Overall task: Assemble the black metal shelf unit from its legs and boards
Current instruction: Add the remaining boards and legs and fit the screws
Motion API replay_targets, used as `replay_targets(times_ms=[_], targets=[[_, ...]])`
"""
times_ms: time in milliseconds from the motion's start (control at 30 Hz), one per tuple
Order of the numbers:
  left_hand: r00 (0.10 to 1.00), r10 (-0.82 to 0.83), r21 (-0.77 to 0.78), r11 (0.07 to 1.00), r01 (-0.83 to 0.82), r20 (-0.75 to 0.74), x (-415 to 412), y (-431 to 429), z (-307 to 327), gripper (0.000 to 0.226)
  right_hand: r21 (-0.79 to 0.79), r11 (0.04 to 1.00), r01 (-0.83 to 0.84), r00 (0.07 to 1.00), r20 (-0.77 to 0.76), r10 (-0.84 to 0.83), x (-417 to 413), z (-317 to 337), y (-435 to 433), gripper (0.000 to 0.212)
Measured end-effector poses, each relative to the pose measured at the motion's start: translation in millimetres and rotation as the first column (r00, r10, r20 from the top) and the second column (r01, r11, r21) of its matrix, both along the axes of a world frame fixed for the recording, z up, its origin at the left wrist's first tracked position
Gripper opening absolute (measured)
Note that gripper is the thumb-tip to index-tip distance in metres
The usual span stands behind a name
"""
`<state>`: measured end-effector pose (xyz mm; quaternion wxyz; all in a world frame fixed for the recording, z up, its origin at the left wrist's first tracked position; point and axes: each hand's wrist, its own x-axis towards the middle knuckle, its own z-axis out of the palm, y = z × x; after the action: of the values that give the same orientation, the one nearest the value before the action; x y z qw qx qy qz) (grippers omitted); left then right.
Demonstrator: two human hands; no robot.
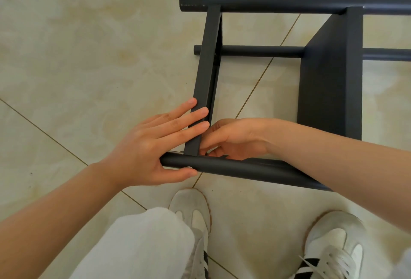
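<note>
- two hands work at the near left corner of the shelf unit [331, 109], which lies on its side on the tiled floor [89, 56].
- left hand [146, 147]: grip wide, with straight fingers flat on the outer face of the end board [206, 63] and the thumb along the underside of the near leg [244, 168], close to its left end.
- right hand [235, 138]: reaches in from the right, above the near leg, with its fingers curled at the joint where the end board meets that leg. i cannot tell whether this grip holds anything.
- far leg [289, 4] runs across the top of the view and the end board meets it near its left end.
- third leg [260, 51] lies lower, between the two, passing behind the end board.
- second board [329, 74] stands on edge to the right, roughly parallel to the end board, well apart from it.
- left shoe [195, 209] and right shoe [333, 241] stand on the floor just below the near leg, and a pale trouser leg [144, 245] covers part of the left one.
</note>
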<state>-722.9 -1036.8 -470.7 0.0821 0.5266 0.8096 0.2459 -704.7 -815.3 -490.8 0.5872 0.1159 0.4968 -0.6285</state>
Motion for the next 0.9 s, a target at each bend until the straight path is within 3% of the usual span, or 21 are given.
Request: replay_targets(times_ms=[133,333,433,900], targets=[[1.0,0.001,0.008,1.0,-0.001,0.006,0.0,-0.3,0.5,0.065,-0.054,0.998,0.01,1.0,0.022,-0.009,-0.2,-1.8,2.2,0.017],[1.0,0.003,0.015,1.0,-0.003,0.009,0.6,1.5,2.1,0.065,0.062,0.998,-0.029,0.999,-0.038,0.031,-0.5,1.1,-2.6,0.013],[1.0,0.007,0.014,1.0,-0.007,0.01,0.8,1.2,2.9,0.065,0.015,1.0,-0.014,1.0,-0.006,0.014,0.1,2.5,-0.5,0.01],[1.0,0.005,0.014,1.0,-0.005,0.01,0.6,1.1,2.2,0.065,0.019,1.0,0.001,1.0,-0.017,0.0,0.5,8.2,0.6,0.013]])
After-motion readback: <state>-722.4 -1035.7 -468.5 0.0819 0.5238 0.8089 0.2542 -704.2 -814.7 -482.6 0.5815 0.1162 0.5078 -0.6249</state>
